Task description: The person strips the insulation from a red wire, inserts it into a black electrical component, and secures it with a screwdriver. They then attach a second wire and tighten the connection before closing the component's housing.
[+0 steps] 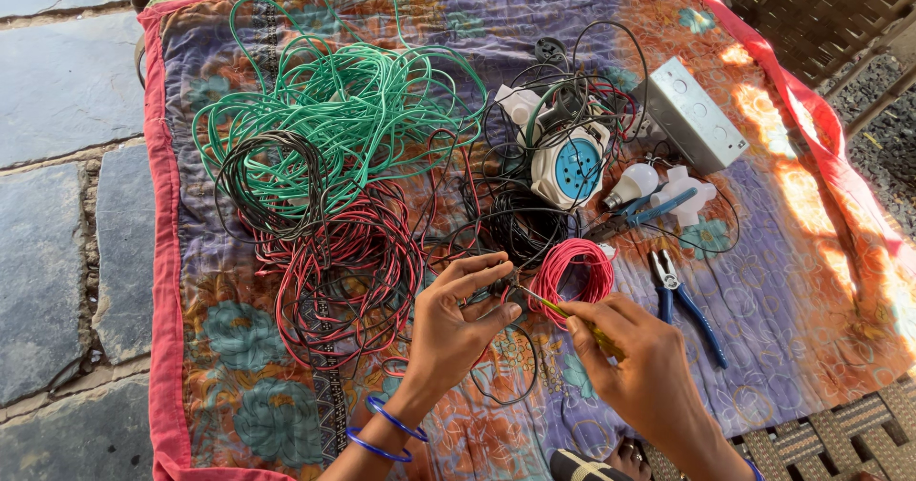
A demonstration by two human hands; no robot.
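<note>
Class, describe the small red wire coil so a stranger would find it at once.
Start at the patterned cloth with its red border. Just beyond the right hand, left of the blue-handled pliers, lies the small red coil. Unlike the loose red-and-black tangle, it is neatly wound and pure red.

Matt printed cloth quilt [782, 281], glossy plastic-coated green wire [343, 99], dull metal box [692, 114], rough stone floor [57, 204].

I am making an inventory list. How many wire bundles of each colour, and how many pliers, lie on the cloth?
Green wire bundle: 1
Black wire bundles: 2
Red-and-black wire bundle: 1
Red wire coil: 1
Blue-handled pliers: 2
Total: 7
</note>
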